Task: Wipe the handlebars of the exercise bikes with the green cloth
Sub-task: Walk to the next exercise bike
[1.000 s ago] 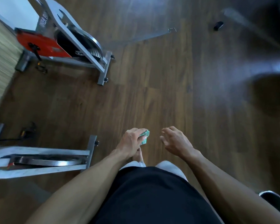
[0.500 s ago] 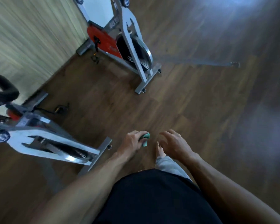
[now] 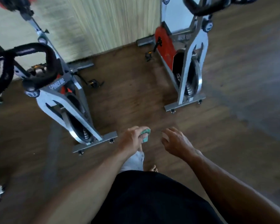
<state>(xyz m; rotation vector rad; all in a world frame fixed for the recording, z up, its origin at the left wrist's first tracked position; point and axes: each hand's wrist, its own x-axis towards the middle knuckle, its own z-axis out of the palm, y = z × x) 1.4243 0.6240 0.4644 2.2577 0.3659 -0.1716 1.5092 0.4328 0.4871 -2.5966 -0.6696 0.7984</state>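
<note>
A small crumpled green cloth [image 3: 145, 135] is gripped in the curled fingers [image 3: 140, 130] of the left hand [image 3: 132, 139], bunched tight, probably so it is ready for wiping; only its edge is seen past the fingertips. The right hand [image 3: 176, 142] is held loosely curled and empty just beside it. 2 grey-framed exercise bikes are seen ahead: the black padded handlebars [image 3: 39, 65] of the nearer bike [image 3: 63, 101] lie up and left of the fingers, well apart, untouched by the cloth.

Dark wooden floor [image 3: 136, 97] carries two exercise bikes: one at left [image 3: 63, 101]; another at right [image 3: 189, 65]; bare feet [image 3: 153, 168] stand on it.
</note>
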